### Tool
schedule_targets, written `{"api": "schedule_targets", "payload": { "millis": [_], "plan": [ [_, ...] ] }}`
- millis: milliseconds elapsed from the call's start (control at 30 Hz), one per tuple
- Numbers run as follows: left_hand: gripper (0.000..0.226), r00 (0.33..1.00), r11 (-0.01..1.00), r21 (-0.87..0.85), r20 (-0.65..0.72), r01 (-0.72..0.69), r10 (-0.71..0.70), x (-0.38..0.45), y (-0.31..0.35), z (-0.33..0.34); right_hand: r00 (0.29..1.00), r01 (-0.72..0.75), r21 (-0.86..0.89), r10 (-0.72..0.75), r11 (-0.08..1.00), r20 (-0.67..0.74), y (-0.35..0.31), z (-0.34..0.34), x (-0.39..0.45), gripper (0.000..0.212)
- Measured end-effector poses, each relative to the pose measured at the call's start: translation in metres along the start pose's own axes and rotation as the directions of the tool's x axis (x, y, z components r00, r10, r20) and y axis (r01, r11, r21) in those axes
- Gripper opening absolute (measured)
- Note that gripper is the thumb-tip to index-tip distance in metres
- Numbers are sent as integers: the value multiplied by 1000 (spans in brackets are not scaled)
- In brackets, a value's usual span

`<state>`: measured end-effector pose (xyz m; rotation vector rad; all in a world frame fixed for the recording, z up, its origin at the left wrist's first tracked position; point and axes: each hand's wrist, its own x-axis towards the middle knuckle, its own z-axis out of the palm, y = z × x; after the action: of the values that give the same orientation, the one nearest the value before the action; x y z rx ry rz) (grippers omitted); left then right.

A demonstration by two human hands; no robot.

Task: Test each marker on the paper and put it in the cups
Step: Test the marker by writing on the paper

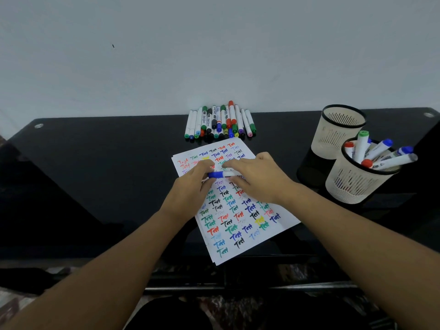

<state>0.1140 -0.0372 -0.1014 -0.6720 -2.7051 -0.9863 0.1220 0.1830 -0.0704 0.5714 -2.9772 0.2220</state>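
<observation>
From the head view, I've got the blue marker (220, 174) lying crosswise over the middle of the paper (238, 210), both hands on it. My left hand (190, 189) pinches the blue cap end; my right hand (256, 181) curls round the white barrel. Whether the cap is going on or coming off I can't quite tell, since my fingers cover the joint.

The marker looks light, stiff and smooth plastic, so it could roll or slip if I loosen up. Best hold, I'd say, is mid-barrel with the right hand, thumb against forefinger, while the left takes the cap squarely so it goes straight along the barrel. The tip could smudge the sheet or my fingers if it's bare.

The paper is crowded with "Test" words in many colours and is only thin, likely to slide on the glossy black desk (119, 163).

At the far edge, against the wall, lies the pile of markers (220, 121) waiting for their turn. Off to the right stand two cups: the near cup (362, 177) holds several markers already, the far cup (340, 129) looks empty.
</observation>
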Motion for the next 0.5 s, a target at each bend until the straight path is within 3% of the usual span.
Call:
{"api": "schedule_targets", "payload": {
  "millis": [167, 400, 500],
  "plan": [
    [41, 1000, 1000, -23, 12, -9, 9, -3, 2, 0, 998, 58, -64, -57, 996, 24, -6, -4, 3, 47],
    [76, 994, 993, -54, 44, 103, -101, 0, 8, -5, 999, -44, 124, 44, 991, 2, -9, -2, -2, 58],
    [78, 994, 990, 110, 46, 89, -95, 6, 3, -2, 996, -85, 224, 91, 971, -19, -7, -5, -5, 64]
  ]
}}
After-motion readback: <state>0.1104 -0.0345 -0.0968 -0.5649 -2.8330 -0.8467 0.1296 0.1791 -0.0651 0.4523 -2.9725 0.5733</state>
